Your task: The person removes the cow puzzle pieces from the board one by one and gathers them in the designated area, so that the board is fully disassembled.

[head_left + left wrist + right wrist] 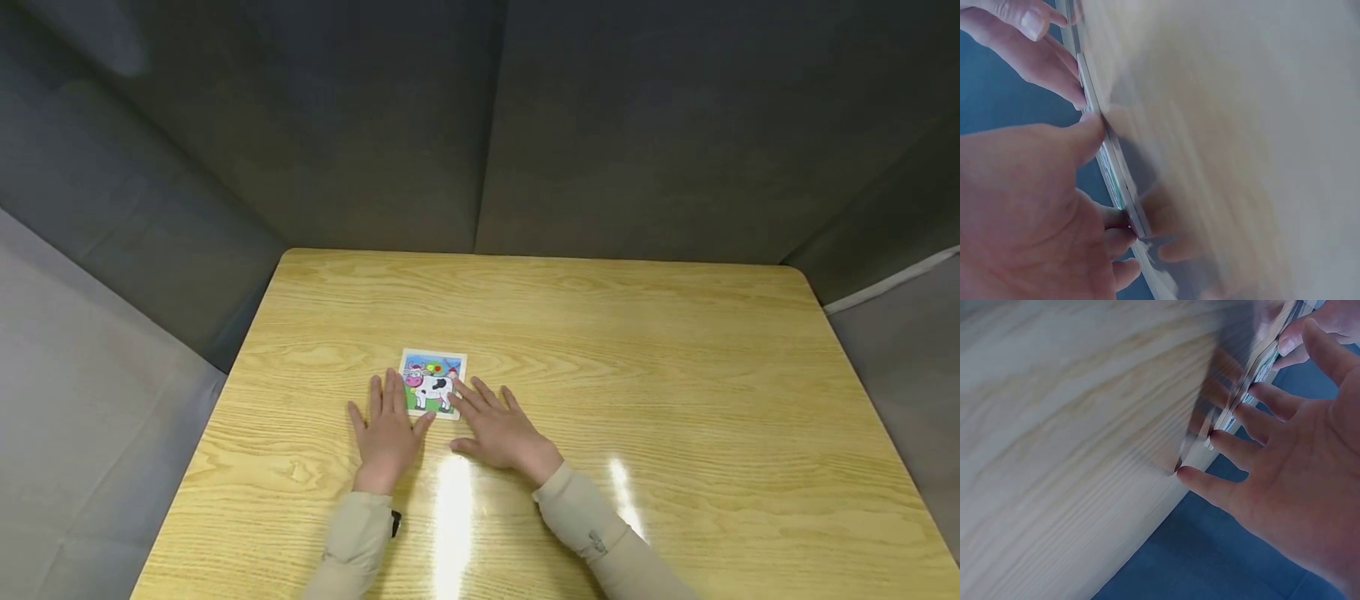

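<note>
The roughly square cow picture (433, 387), with no clear long axis, lies flat on the table (637, 358), left of the table's middle, between the two hands and just ahead of their palms. The left hand (386, 435) has fingers along its left side and the thumb at its near edge; the right hand (497, 432) has fingertips at its right side, so neither is clearly nearer. Each grip is spread, fingers extended, touching but clasping nothing.
</note>
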A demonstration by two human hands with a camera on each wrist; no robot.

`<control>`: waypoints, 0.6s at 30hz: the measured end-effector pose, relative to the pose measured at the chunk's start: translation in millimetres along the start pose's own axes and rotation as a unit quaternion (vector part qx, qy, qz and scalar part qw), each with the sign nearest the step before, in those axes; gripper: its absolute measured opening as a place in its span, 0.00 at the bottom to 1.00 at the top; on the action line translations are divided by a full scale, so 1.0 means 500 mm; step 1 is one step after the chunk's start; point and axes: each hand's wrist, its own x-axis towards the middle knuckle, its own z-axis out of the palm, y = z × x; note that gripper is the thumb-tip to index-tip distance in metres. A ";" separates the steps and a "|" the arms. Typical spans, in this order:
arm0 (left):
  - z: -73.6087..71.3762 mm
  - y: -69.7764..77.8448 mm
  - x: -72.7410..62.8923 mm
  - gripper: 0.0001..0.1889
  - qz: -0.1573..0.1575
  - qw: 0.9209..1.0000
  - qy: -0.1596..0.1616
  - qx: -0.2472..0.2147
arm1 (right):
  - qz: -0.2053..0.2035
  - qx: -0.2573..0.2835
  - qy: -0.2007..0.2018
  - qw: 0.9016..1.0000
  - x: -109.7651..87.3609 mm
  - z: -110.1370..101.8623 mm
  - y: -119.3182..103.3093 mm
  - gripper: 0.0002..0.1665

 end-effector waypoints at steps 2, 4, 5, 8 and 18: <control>0.003 0.007 0.003 0.45 0.002 1.000 -0.001 0.007 | 0.003 -0.001 0.002 1.000 -0.003 -0.001 0.007 0.44; 0.005 0.013 0.005 0.44 0.004 1.000 -0.003 0.014 | 0.007 -0.002 0.003 1.000 -0.008 -0.003 0.013 0.44; 0.006 0.017 0.006 0.44 0.005 1.000 -0.004 0.014 | 0.009 -0.003 0.004 1.000 -0.010 -0.004 0.016 0.44; 0.006 0.028 0.008 0.43 0.010 1.000 -0.007 0.015 | 0.014 -0.005 0.006 1.000 -0.017 -0.006 0.025 0.43; 0.005 0.058 0.009 0.43 0.037 0.999 0.000 0.019 | 0.023 0.008 0.016 1.000 -0.043 -0.017 0.047 0.43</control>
